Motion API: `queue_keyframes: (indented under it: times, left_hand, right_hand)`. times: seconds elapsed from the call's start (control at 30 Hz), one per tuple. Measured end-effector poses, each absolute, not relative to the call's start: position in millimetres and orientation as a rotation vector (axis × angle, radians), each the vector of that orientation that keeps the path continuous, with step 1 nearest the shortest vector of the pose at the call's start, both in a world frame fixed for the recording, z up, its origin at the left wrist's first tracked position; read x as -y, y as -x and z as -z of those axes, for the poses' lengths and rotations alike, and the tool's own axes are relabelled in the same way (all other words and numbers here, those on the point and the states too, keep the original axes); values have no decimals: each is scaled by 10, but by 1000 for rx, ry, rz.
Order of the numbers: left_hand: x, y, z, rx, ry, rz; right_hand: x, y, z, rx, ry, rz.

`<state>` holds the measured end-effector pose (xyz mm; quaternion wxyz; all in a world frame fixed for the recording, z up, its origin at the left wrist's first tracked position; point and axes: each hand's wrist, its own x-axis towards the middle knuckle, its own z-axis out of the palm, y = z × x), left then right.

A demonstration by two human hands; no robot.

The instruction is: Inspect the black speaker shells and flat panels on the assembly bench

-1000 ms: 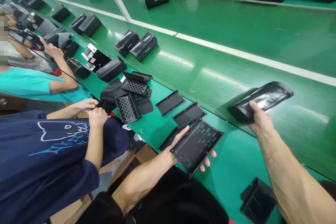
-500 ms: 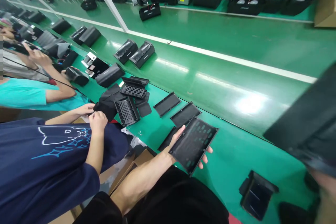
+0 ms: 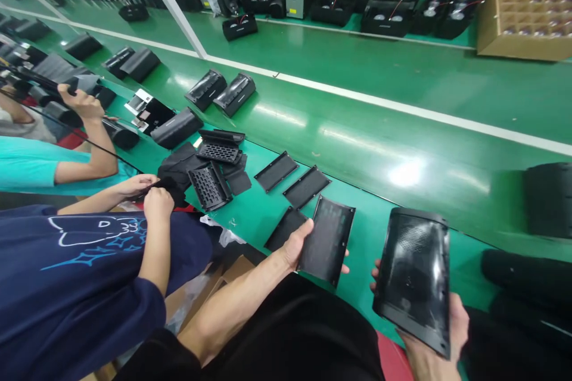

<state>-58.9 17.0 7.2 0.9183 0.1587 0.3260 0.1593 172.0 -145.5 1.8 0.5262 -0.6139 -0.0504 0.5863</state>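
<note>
My left hand (image 3: pixel 298 245) grips a flat black panel (image 3: pixel 328 241) by its sides, thumb on its near face and fingertips showing past the right edge. To the right, my right hand (image 3: pixel 456 327) holds a larger curved black shell (image 3: pixel 413 277) with a glossy surface, its fingers wrapped behind it. The two pieces are apart. Beyond the left hand, on the green table (image 3: pixel 379 214), lie a dark panel (image 3: pixel 286 229) partly behind the held one and two more panels (image 3: pixel 307 186) (image 3: pixel 276 171).
Perforated black grilles (image 3: pixel 210 186) lie at the left beside a person in a dark blue shirt (image 3: pixel 89 274), whose hands hold black material. Black housings (image 3: pixel 235 94) sit on the green belt (image 3: pixel 335 113). Dark rolled pieces (image 3: pixel 527 274) are at the right; a divided carton (image 3: pixel 487 18) stands behind.
The curved shell has come in from the right and now stands upright in my right hand. My left hand's panel has turned more upright. The view has shifted to the right.
</note>
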Motion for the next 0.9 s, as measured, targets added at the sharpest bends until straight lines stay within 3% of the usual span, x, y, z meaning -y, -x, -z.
queue_keyframes:
  times: [0.2,0.5,0.6,0.8,0.9]
  left_hand:
    - [-117,662,47,-897,-363,-450]
    - [-46,578,253,-1168,-617,-353]
    - [-90,645,129,-1201,-659,-340]
    - [-850,2281,-591,-1189,-710,-562]
    - [-1162,3064,-654,-1239,-716,-661]
  right_hand:
    - [1506,-1726,-83,-426,1343,-1202]
    - [1670,-1766,123,-359,1380,-1168]
    - [1667,-1750,146,-309,1505,-1132]
    - [1598,-1693,81,-296,1666,-1095]
    - [1550,-1676,45,-442,1543,-1104]
